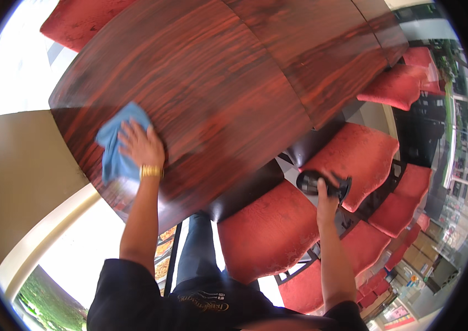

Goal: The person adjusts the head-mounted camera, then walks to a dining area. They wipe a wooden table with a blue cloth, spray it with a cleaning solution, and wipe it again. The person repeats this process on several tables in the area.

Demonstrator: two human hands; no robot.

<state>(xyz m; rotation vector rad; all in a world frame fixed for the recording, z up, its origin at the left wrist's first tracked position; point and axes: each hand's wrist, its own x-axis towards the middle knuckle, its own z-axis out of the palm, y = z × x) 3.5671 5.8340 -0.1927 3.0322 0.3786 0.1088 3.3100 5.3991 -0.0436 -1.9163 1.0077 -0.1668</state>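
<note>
My left hand (144, 148) lies flat with fingers spread on a crumpled blue cloth (113, 144). It presses the cloth against the glossy dark red-brown wooden table (212, 110), near the table's left end. A gold band circles that wrist. Off the table's near edge, above the red chairs, my right hand (328, 190) is closed around a black, bottle-like object (308, 182). One end of the object is rounded and the other flares out. Blur hides its exact kind.
Red upholstered chairs line the near side, one (270, 234) close to my legs and another (355, 160) farther right. A further red chair (79, 22) stands across the table. Beside the table's left end is a beige curved surface (24, 165). Seams cross the tabletop.
</note>
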